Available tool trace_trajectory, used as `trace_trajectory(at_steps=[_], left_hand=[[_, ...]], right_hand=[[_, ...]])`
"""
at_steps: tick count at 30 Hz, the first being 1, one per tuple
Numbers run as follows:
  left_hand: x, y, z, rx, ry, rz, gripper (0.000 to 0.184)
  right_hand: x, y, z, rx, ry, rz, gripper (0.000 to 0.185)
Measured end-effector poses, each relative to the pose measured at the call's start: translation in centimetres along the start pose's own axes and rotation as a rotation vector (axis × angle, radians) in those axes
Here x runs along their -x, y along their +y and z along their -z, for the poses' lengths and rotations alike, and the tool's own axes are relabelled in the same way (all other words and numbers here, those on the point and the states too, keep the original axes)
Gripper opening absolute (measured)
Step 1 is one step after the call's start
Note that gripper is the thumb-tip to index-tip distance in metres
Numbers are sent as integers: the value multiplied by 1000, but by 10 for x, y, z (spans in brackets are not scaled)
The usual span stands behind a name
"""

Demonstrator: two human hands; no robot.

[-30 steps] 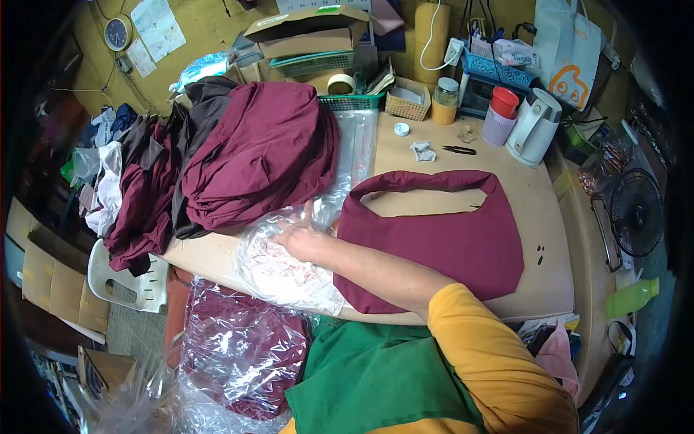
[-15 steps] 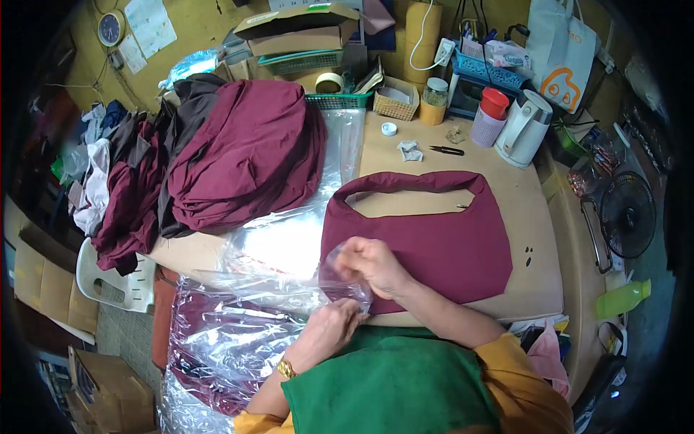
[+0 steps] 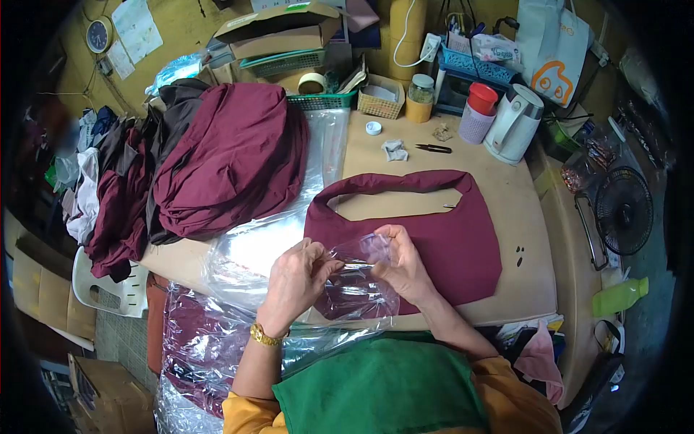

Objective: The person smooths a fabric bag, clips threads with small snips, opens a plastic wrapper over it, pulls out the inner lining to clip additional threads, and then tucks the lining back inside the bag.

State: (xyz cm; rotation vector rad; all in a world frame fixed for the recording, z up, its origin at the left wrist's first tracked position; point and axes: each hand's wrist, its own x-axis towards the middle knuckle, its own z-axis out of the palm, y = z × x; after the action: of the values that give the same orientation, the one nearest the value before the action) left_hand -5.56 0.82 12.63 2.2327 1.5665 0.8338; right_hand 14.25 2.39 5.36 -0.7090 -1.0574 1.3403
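Note:
A clear plastic bag [image 3: 358,293] is stretched between my two hands, over the lower left part of a maroon shoulder bag [image 3: 455,253] lying flat on the table. My left hand [image 3: 295,278], with a gold watch on the wrist, pinches the plastic's edge. On the other side my right hand [image 3: 406,267] grips the same plastic between thumb and fingers. More clear plastic sheets [image 3: 260,242] lie on the table to the left. A heap of maroon cloth bags [image 3: 231,159] rests behind them.
Small black snips [image 3: 434,148], a white kettle [image 3: 514,126] and a red-lidded cup [image 3: 478,116] are at the back right. Plastic-wrapped maroon goods [image 3: 195,333] sit below the table's front edge. A fan [image 3: 622,211] stands at far right.
One hand reached onto the plastic at the left. Both hands then held a plastic bag near the front edge, and now they have raised it over the maroon bag and spread it between them.

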Motion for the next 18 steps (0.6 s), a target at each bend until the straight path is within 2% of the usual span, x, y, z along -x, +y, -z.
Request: trace_trajectory(at_steps=[1,2,3,4,5,7,9,10,13,15,17,18], left_hand=[[0,2,-2,-24,53,-33,28],[0,5,-2,-23,50,-34,28],[0,8,-2,146,36,73,29],[0,10,-2,316,22,180,30],[0,8,-4,317,22,177,30],[2,0,-12,201,47,72,33],[2,0,-18,220,44,99,35],[1,2,-20,177,72,68,34],[2,2,-24,107,115,42,31],[2,2,-26,83,131,43,29],[3,3,-25,71,42,76,23],[3,4,-24,71,41,75,23]], right_hand=[[0,0,0,58,65,67,17],[-1,2,10,180,38,33,19],[-2,1,19,304,11,-3,22],[-5,-3,22,177,69,-58,21],[-8,-6,29,179,71,-56,21],[-12,-10,40,122,24,-194,16],[-14,-5,24,212,103,-180,15],[-13,0,12,266,215,-19,15],[-11,-6,13,400,279,99,13],[-14,-8,30,265,119,-131,11],[-13,-8,29,236,173,-138,6],[-12,-11,29,360,202,-141,5]])
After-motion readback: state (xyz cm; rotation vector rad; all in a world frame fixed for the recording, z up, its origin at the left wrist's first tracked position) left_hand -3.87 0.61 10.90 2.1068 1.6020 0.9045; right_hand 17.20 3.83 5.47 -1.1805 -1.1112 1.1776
